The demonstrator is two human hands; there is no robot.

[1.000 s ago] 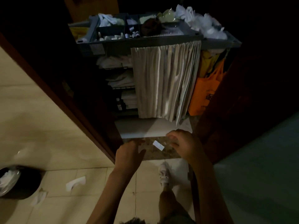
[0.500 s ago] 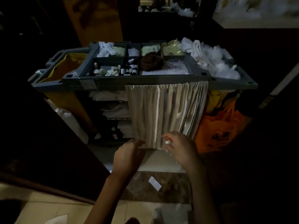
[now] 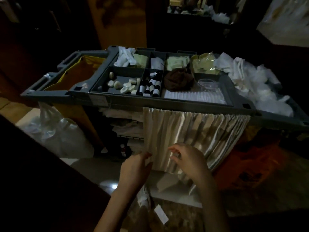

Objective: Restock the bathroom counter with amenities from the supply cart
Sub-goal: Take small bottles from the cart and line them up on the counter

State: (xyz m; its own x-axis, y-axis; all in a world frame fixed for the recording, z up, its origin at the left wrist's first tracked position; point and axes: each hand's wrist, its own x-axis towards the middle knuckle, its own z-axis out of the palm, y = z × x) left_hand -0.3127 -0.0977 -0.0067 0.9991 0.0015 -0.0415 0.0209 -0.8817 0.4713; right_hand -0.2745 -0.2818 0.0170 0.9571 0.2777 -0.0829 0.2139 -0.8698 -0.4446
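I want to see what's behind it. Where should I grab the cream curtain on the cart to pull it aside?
Pinch the curtain at its free left edge, low down near the left hand, coming from the front. It hangs in vertical pleats from the cart rim, with shelves exposed to its left, so drawing that edge rightward should probably bunch it up.

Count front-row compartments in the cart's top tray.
3: left with soaps, middle with small bottles, wide right with brown cloth and clear dish. The cloth may hide a divider.

Glossy cloth curtain, plastic cart
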